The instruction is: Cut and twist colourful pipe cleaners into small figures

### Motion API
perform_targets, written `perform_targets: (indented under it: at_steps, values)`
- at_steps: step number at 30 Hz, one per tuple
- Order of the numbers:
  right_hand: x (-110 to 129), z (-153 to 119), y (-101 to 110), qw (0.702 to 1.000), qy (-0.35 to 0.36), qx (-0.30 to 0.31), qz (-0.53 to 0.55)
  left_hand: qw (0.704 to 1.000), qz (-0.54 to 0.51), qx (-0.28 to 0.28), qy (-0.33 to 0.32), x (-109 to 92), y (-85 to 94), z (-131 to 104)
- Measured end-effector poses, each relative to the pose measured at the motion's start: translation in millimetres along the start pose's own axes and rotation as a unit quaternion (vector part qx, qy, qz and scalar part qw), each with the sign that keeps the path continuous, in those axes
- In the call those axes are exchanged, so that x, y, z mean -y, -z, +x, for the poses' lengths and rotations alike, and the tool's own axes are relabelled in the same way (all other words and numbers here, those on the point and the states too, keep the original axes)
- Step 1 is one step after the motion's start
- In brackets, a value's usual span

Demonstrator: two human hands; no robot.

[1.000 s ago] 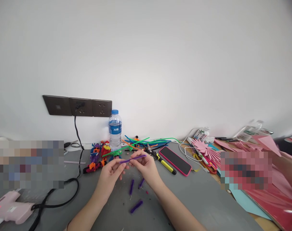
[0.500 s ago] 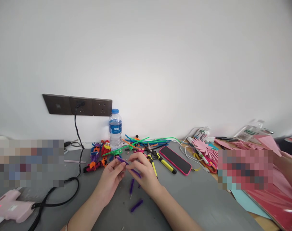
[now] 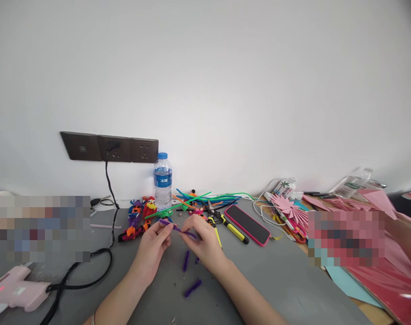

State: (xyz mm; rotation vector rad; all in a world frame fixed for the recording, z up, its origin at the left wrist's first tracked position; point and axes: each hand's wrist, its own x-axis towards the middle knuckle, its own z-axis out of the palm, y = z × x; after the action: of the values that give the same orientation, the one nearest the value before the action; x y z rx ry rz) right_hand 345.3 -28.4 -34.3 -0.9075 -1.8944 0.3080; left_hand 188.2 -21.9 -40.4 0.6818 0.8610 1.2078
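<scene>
Between my two hands is a purple pipe cleaner (image 3: 176, 228), stretched across at a slant. My left hand (image 3: 155, 246) pinches its left part between thumb and fingers. With thumb and fingertips closed, my right hand (image 3: 203, 238) grips the right part, whose end pokes out under the fingers. Below the hands, short purple pipe cleaner pieces (image 3: 192, 288) lie on the grey table (image 3: 259, 284). Just beyond my right hand rest yellow-and-black pliers (image 3: 235, 231), partly hidden by it. Colourful pipe cleaner figures (image 3: 135, 214) stand beyond my left hand.
A water bottle (image 3: 163, 183) stands by the wall. Loose pipe cleaners (image 3: 222, 199) lie behind the pliers, beside a phone (image 3: 248, 225). A pink glue gun (image 3: 19, 289) with a black cord is at left. Another person's hand (image 3: 403, 232) is at right among pink paper.
My hands have drawn slightly apart, the left one shifting a little leftward. More of the purple pipe cleaner shows between them, lying flatter than before.
</scene>
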Motion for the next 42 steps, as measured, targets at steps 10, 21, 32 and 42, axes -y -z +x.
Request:
perform_targets:
  at_steps: [10,21,32,42]
  values:
    - [1.7,1.5,0.5,0.99,-0.082,-0.035,0.111,0.994,0.1,-0.018,-0.046,-0.1,1.4,-0.7]
    - [-3.8,2.1,-4.2,0.942,-0.19,-0.062,0.27,0.996,0.081,-0.001,-0.029,0.9,1.8,-0.1]
    - [0.8,4.8,-4.8,0.914,-0.215,-0.037,0.341,0.999,0.023,0.0,-0.029,-1.0,-1.3,-0.4]
    - [-1.4,8.0,-0.9,0.88,-0.273,-0.073,0.381,0.991,0.13,0.026,-0.033,-2.4,1.5,-2.8]
